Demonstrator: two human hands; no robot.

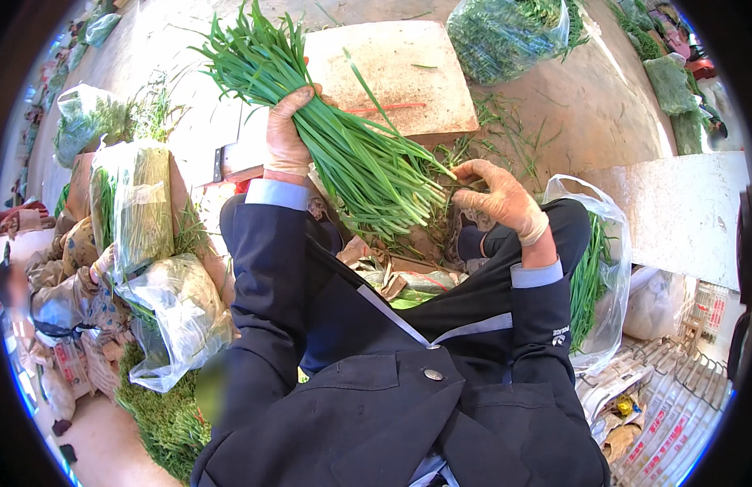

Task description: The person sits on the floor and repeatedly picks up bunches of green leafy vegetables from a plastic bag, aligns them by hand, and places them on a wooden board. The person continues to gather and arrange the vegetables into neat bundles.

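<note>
My left hand [290, 131], in a thin glove, is shut around the middle of a bunch of flat-leaved greens [363, 146] that look like Chinese chives. Their leaf tips fan out to the upper left, and the pale stem ends point to the lower right. Beside those ends is my right hand [500, 198], also gloved, its thumb and forefinger bent. One stalk standing apart from the bunch reaches the forefinger's tip; whether it is pinched I cannot tell. Behind the bunch is a worn pale board [406, 73] with a red strip [385, 108] on it.
A dark-handled knife [218, 164] lies left of my left hand. Bagged greens [510, 39] stand beyond the board, and an open plastic bag of greens [595, 274] is by my right knee. Wrapped bundles [138, 201] and a co-worker [77, 292] are at the left. Loose leaves litter the floor.
</note>
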